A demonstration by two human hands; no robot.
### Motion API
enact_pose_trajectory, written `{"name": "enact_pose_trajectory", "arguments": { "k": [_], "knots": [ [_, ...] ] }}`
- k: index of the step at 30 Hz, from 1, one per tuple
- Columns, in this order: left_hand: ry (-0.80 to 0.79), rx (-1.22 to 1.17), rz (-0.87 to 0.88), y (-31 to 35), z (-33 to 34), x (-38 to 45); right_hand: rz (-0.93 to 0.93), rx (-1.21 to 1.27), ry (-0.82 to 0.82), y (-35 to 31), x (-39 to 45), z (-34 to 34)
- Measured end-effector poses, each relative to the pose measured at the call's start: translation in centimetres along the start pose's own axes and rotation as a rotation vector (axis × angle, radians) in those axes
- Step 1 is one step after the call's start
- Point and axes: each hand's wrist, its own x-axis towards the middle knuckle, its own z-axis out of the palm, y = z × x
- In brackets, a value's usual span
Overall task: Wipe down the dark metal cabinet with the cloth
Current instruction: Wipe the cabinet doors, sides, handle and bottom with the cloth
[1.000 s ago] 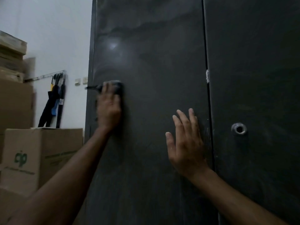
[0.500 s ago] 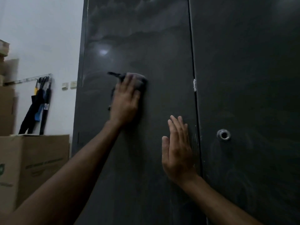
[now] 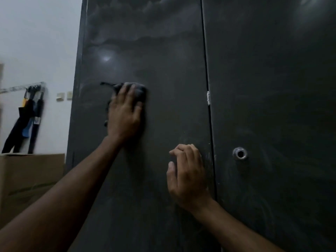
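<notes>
The dark metal cabinet (image 3: 163, 51) fills the view, its left door hazed with pale dusty swirls toward twelve o'clock. The cloth (image 3: 140, 91), dark and bunched, sits near mid-height on that door, pinned flat beneath the left hand (image 3: 124, 113), whose fingers spread over it and press it to the metal; a loose corner trails toward ten o'clock. At about five o'clock from the cloth, the right hand (image 3: 187, 177) rests on the same door just beside the seam, empty, fingers curled inward with knuckles bent. The keyhole (image 3: 240, 153) on the right door lies at three o'clock from that hand. To wipe well, I judge the palm should keep even pressure, run overlapping passes up into the haze, and the trailing corner be tucked under so it does not smear.
</notes>
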Motion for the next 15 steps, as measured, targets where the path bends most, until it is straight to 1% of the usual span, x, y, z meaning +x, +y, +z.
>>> {"name": "enact_pose_trajectory", "arguments": {
  "k": [1,3,4,6,7,8,9,10,12,13,14,15],
  "knots": [
    [-0.035,0.021,0.132,1.5,0.8,-0.7,-0.011,0.011,-0.006,0.1,0.0,-0.2],
    [-0.137,0.081,0.415,2.7,2.0,-5.1,-0.043,0.02,-0.014,0.2,-0.1,-0.6],
    [-0.195,0.094,0.503,2.2,2.1,-7.9,-0.073,0.018,-0.02,0.3,-0.1,-0.8],
    [-0.282,0.109,0.578,-0.2,1.2,-11.9,-0.14,-0.006,-0.034,0.6,-0.3,-1.3],
    [-0.299,0.108,0.592,-1.4,0.6,-12.4,-0.16,-0.024,-0.044,0.8,-0.5,-1.6],
    [-0.296,0.108,0.57,-2.2,0.2,-11.9,-0.177,-0.037,-0.056,1.0,-0.6,-1.7],
    [-0.275,0.093,0.495,-2.3,-0.1,-10.7,-0.191,-0.039,-0.068,1.0,-0.7,-1.8],
    [-0.232,0.059,0.372,-1.4,-0.3,-8.9,-0.199,-0.039,-0.076,1.1,-0.8,-1.9],
    [-0.15,-0.039,0.121,2.4,-0.2,-4.8,-0.191,-0.041,-0.072,1.4,-1.0,-2.5],
    [-0.137,-0.092,0.075,4.5,0.2,-3.4,-0.175,-0.042,-0.063,1.7,-1.0,-3.0],
    [-0.157,-0.136,0.11,6.3,0.7,-2.7,-0.157,-0.041,-0.054,2.1,-1.0,-3.6],
    [-0.205,-0.17,0.2,7.7,1.2,-2.7,-0.138,-0.042,-0.042,2.5,-0.9,-4.4]
  ]
}}
